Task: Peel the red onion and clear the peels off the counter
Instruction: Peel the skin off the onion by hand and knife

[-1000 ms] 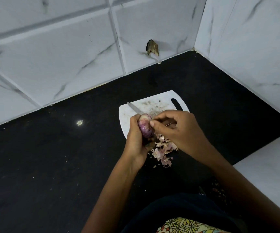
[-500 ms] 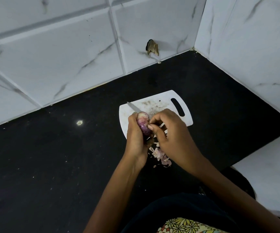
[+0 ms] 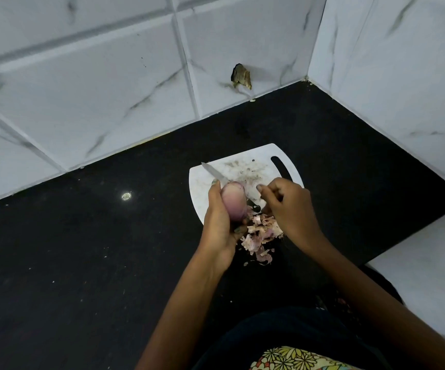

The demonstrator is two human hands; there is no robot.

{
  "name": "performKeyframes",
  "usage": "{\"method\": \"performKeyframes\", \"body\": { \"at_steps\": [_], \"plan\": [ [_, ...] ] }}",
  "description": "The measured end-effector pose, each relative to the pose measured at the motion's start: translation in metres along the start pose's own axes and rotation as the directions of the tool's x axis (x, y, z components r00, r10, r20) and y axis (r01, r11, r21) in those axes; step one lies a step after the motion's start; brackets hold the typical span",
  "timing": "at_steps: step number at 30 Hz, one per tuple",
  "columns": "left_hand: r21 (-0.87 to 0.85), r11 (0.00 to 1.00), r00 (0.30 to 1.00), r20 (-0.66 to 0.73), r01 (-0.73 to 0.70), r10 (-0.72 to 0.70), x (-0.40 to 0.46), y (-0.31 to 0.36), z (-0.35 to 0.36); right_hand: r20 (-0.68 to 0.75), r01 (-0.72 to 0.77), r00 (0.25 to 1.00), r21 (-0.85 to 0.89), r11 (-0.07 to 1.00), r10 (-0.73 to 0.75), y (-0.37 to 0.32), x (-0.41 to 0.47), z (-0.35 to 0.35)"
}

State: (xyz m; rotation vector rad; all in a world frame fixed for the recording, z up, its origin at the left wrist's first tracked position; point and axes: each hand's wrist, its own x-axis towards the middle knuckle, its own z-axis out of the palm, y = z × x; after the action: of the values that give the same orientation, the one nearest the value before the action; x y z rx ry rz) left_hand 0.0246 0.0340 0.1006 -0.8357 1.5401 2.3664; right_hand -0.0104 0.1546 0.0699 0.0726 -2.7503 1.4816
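My left hand point(image 3: 217, 222) grips the red onion point(image 3: 233, 200) upright over the near edge of the white cutting board point(image 3: 262, 156). The onion's visible side is smooth and pale purple. My right hand point(image 3: 289, 209) hovers just right of the onion, apart from it, with its fingers curled; I see no peel between them. A heap of pinkish peels point(image 3: 258, 235) lies under and between the hands, partly on the board and partly on the black counter point(image 3: 96, 263). A small knife point(image 3: 213, 172) lies on the board behind the onion, its handle partly hidden.
White marbled tile walls close the counter at the back and right, meeting in a corner. A brown scrap point(image 3: 241, 76) sticks to the back wall. A white surface point(image 3: 429, 276) lies at the right. Small crumbs dot the counter's left side.
My right hand left the onion's top and moved right, off the bulb. My left hand has turned the onion, so a cleaner, paler side shows. The peel heap looks a little bigger.
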Motion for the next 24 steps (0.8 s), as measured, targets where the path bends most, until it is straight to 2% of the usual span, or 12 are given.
{"method": "performKeyframes", "body": {
  "at_steps": [2,6,10,19,22,24],
  "plan": [
    [0.045,0.997,0.997,-0.045,-0.062,0.064,0.002,-0.002,0.000,0.046,0.014,0.999,0.070,0.997,-0.018,-0.009,-0.002,-0.003],
    [0.183,0.951,0.958,-0.101,-0.248,0.269,0.005,-0.009,-0.001,0.203,-0.063,0.979,0.359,0.931,-0.012,-0.032,-0.011,-0.011],
    [0.208,0.914,0.923,-0.093,-0.350,0.374,0.004,-0.008,-0.001,0.170,-0.012,0.984,0.334,0.943,-0.048,-0.042,-0.015,-0.013],
    [0.181,0.927,0.933,-0.093,-0.327,0.347,0.004,-0.006,-0.003,0.136,0.001,0.989,0.345,0.939,-0.052,-0.040,-0.012,-0.016],
    [0.153,0.937,0.941,-0.077,-0.314,0.328,0.004,-0.005,-0.002,0.160,-0.039,0.987,0.396,0.917,-0.028,-0.040,-0.012,-0.019],
    [0.164,0.939,0.944,-0.090,-0.301,0.318,0.004,-0.004,-0.001,0.175,-0.015,0.983,0.370,0.929,-0.054,-0.043,-0.014,-0.019]
  ]
}}
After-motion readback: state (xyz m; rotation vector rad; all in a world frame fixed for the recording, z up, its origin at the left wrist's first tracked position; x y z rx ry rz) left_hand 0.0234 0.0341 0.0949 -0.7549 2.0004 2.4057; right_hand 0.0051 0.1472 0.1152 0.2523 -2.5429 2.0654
